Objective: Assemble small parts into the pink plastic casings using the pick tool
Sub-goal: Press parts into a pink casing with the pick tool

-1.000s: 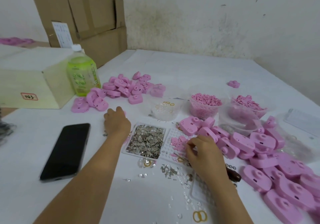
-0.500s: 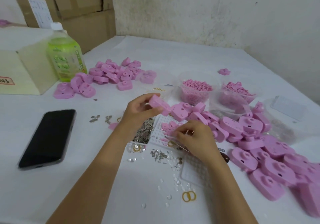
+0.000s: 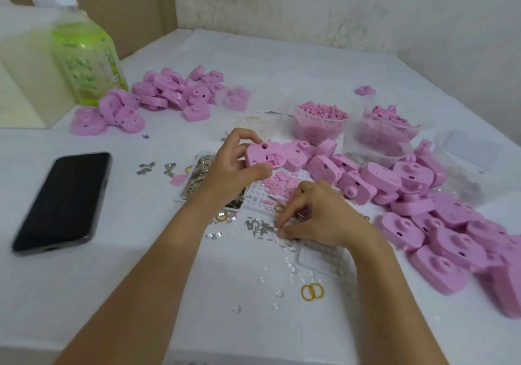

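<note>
Since a second ago the left hand (image 3: pixel 234 167) is lifting a pink casing (image 3: pixel 265 157) above the tabletop's (image 3: pixel 141 294) middle. It is gripping it with the hollow, one-holed side up. The right hand (image 3: pixel 318 218) is pinching at loose metal pins (image 3: pixel 260 227). Toward the far right edge, one clear tub (image 3: pixel 310 136) is holding pink pellets and its neighbour (image 3: pixel 375 142) flat pink pieces.
</note>
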